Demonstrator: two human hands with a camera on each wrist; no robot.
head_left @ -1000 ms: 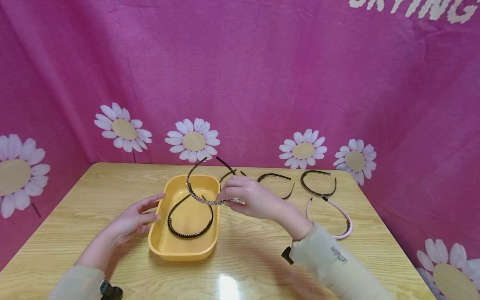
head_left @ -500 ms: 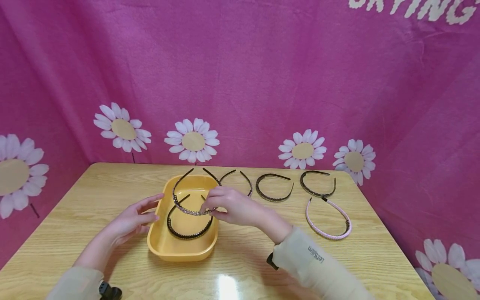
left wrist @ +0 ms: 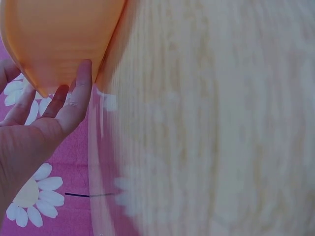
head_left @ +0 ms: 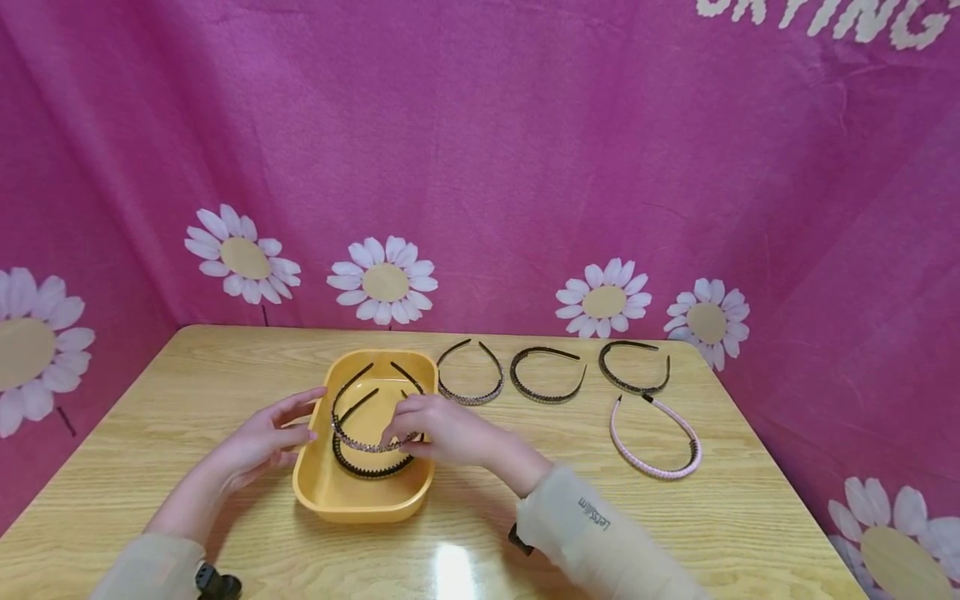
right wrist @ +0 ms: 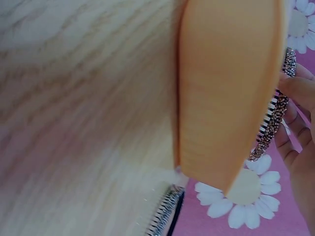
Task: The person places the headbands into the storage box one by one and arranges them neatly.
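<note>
My right hand [head_left: 453, 433] pinches a glittery headband [head_left: 358, 447] by its front band, over the yellow plastic tub [head_left: 363, 508]. In the right wrist view the sparkly stones and comb teeth of this headband [right wrist: 273, 123] show between thumb and fingers, beyond the tub's wall. A black toothed headband [head_left: 367, 473] lies inside the tub, partly overlapped by the held one. My left hand [head_left: 258, 442] rests against the tub's left side with its fingers extended. In the left wrist view those fingers [left wrist: 78, 98] touch the outer wall.
Right of the tub on the wooden table [head_left: 525, 517] lie a glittery headband [head_left: 472, 400], two dark headbands, one in the middle [head_left: 536, 396] and one farther right [head_left: 630, 385], and a pink headband [head_left: 652, 471]. A magenta cloth [head_left: 480, 167] with daisies hangs behind.
My right hand has moved left and down with the glittery headband, from above the tub's right rim to low over its inside. My left hand stays against the tub.
</note>
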